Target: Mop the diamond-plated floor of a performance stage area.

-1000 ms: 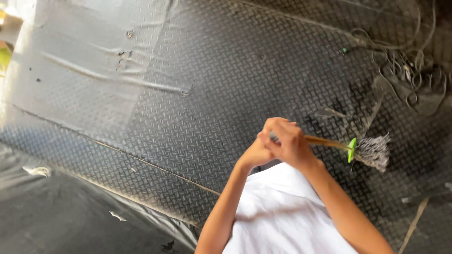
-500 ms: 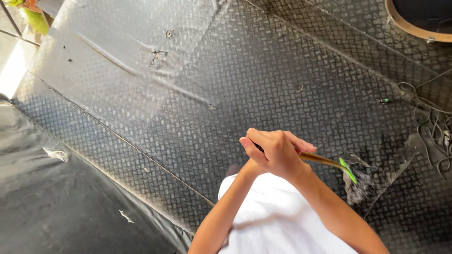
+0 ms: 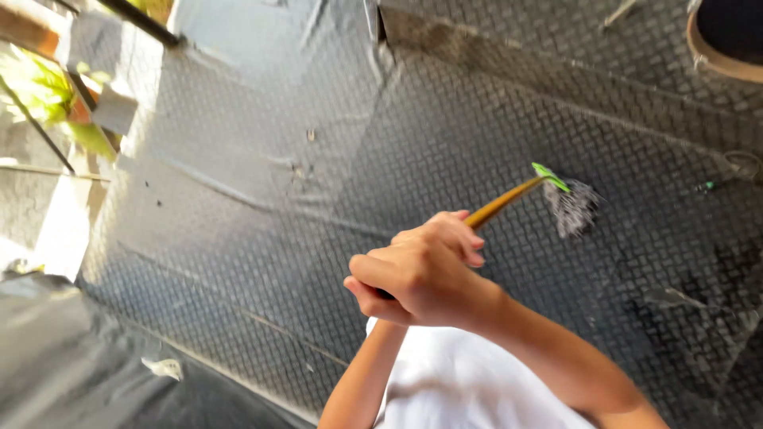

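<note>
Both my hands grip one mop handle (image 3: 502,204), a yellow-brown stick that slants up to the right. My right hand (image 3: 429,274) is on top, its fingers wrapped round the stick. My left hand (image 3: 372,304) is just beneath it and mostly hidden; its forearm rises from the bottom edge. A green clip (image 3: 551,176) at the far end of the stick holds the grey mop strands (image 3: 574,208), blurred above the checker-plate metal floor (image 3: 238,262). My white shirt (image 3: 461,389) fills the bottom middle.
A dark plastic sheet (image 3: 63,373) covers the lower left, with a white scrap (image 3: 164,367) at its edge. A round object with a tan rim (image 3: 719,62) sits at the top right. Thin cables (image 3: 743,163) lie at the right. Green leaves (image 3: 40,87) show beyond the upper left.
The mop head has swung from low beside my body to farther out and higher. My hands stayed clasped on the handle. The view has shifted, and the leaves at the left now show.
</note>
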